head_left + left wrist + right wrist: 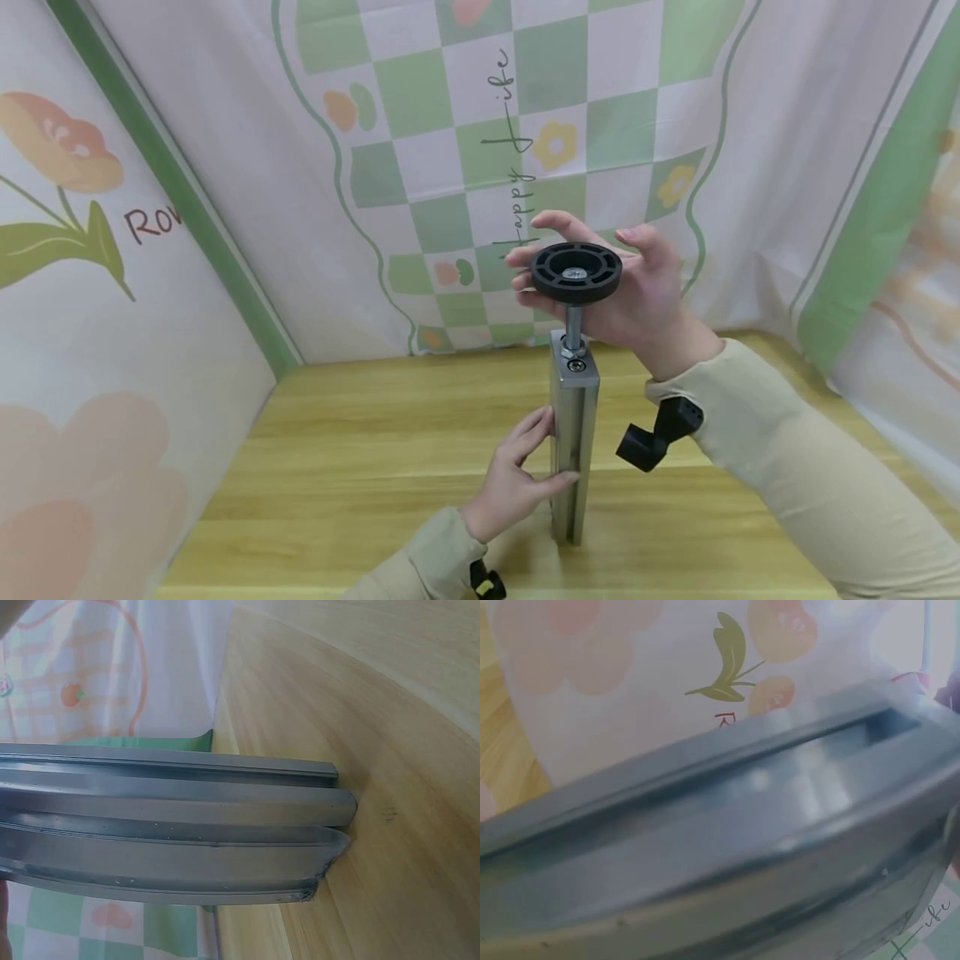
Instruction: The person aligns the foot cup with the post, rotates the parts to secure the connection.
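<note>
A silver aluminium profile stands upright on the wooden table, its grooved lower end at the tabletop in the left wrist view. From its top plate rises a threaded bolt carrying a round black levelling foot, flat face up. My left hand grips the profile around mid-height, thumb across the near face and fingers at the left side. Behind the black disc, my right hand is held with fingers spread and loosely bent, palm close to the bolt. The profile fills much of the right wrist view.
The wooden table ends at a patterned curtain at the back. More printed fabric hangs along the left, and a green-striped curtain along the right. A black camera mount sticks out from the right wrist.
</note>
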